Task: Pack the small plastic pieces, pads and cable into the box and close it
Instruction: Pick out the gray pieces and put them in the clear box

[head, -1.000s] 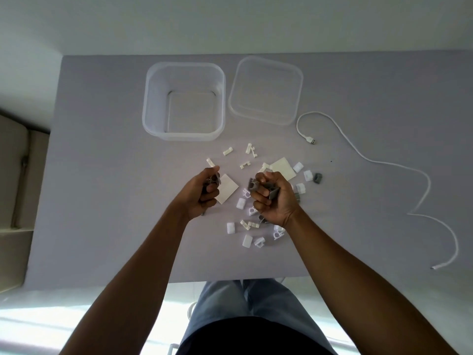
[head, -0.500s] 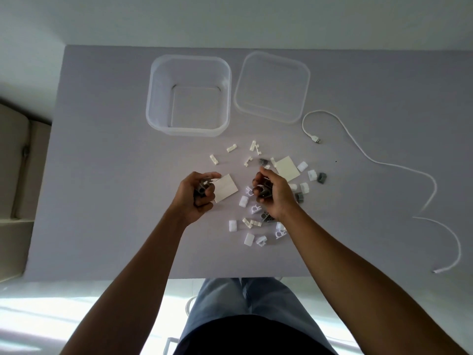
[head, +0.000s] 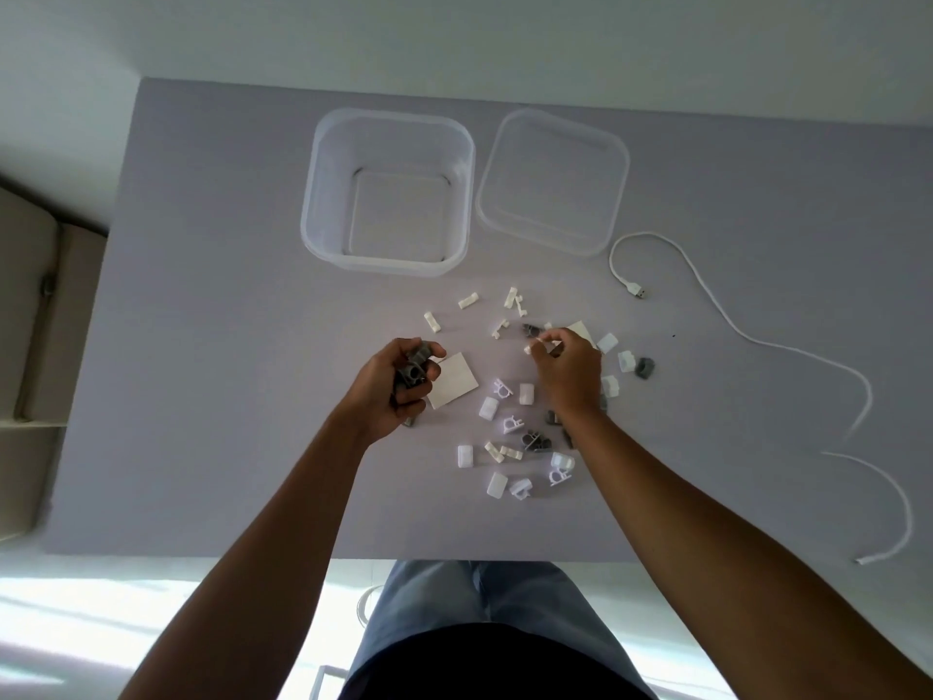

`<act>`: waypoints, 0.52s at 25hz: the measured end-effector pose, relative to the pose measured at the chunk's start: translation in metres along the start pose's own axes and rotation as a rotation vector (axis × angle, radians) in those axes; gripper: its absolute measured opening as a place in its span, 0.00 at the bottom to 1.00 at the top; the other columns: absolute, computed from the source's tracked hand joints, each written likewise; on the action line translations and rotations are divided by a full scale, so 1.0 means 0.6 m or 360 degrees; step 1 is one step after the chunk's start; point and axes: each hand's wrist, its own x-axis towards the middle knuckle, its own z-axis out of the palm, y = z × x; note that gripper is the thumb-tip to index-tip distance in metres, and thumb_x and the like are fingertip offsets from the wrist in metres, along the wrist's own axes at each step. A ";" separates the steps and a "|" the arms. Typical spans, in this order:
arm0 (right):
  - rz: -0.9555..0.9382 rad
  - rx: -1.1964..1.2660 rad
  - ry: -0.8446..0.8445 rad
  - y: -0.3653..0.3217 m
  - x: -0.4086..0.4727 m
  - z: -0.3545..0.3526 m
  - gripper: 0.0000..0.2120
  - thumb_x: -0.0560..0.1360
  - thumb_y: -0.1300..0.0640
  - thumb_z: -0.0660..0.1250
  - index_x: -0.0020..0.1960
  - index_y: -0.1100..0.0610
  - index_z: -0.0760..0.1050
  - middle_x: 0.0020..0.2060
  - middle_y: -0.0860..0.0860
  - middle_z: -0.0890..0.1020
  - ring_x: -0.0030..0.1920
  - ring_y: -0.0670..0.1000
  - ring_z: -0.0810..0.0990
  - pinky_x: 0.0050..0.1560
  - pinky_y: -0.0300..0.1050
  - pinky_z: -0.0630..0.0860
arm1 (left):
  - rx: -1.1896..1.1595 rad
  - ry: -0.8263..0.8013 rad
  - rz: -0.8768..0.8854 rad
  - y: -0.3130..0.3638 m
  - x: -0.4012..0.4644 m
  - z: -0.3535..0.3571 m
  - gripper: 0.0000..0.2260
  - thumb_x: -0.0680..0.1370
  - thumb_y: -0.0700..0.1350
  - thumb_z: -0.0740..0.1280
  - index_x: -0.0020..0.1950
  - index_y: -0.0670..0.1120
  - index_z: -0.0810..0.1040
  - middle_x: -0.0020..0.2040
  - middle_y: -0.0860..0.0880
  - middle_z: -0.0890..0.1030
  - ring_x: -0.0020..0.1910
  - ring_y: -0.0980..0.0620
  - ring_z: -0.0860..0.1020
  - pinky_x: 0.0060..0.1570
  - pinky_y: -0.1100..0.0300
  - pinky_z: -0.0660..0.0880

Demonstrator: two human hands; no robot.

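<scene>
The clear plastic box (head: 323, 204) stands empty at the far middle of the grey table, its lid (head: 553, 179) lying to its right. Several small white and grey plastic pieces (head: 505, 437) are scattered near me. My left hand (head: 394, 391) is shut on a bunch of grey plastic pieces (head: 415, 368), beside a cream pad (head: 454, 381). My right hand (head: 568, 371) pinches a small white piece (head: 531, 346) at its fingertips and partly covers a second pad (head: 580, 329). The white cable (head: 757, 341) snakes along the right side.
The grey table (head: 202, 346) ends at a front edge close to my legs. A beige cabinet or shelf (head: 30, 320) stands left of the table. A white wall runs behind the table.
My right hand has moved forward and to the right, from the pile toward the far pieces, and now pinches a white piece. My left hand keeps its grey pieces, nearly still.
</scene>
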 end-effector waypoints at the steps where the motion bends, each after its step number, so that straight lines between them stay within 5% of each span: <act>1: -0.0039 -0.0070 0.0000 0.001 0.006 -0.001 0.12 0.75 0.54 0.68 0.55 0.59 0.81 0.46 0.56 0.85 0.46 0.55 0.82 0.42 0.40 0.71 | 0.0050 0.0033 -0.0013 0.002 0.002 0.001 0.12 0.78 0.50 0.59 0.42 0.45 0.77 0.32 0.49 0.72 0.25 0.54 0.54 0.25 0.61 0.50; 4: -0.0163 -0.0229 0.0003 -0.003 0.021 0.007 0.15 0.74 0.51 0.68 0.57 0.57 0.79 0.46 0.55 0.85 0.46 0.56 0.82 0.45 0.46 0.77 | 0.0345 0.0341 -0.0069 0.010 0.006 -0.006 0.16 0.78 0.53 0.61 0.33 0.47 0.72 0.28 0.48 0.71 0.23 0.53 0.57 0.27 0.60 0.52; 7: -0.0168 -0.0291 -0.0034 -0.004 0.032 0.019 0.13 0.73 0.50 0.69 0.54 0.55 0.79 0.45 0.54 0.86 0.46 0.57 0.83 0.44 0.49 0.79 | 0.0585 0.0626 -0.0019 0.012 0.003 -0.027 0.14 0.77 0.49 0.61 0.34 0.44 0.75 0.29 0.46 0.74 0.22 0.53 0.59 0.25 0.63 0.54; 13: -0.0183 -0.0078 -0.0149 -0.023 0.020 0.026 0.12 0.72 0.51 0.73 0.52 0.56 0.81 0.38 0.52 0.84 0.36 0.51 0.81 0.38 0.40 0.73 | 0.0914 0.0705 0.0049 -0.009 -0.013 -0.062 0.13 0.78 0.42 0.61 0.42 0.39 0.82 0.31 0.44 0.77 0.22 0.53 0.63 0.23 0.66 0.56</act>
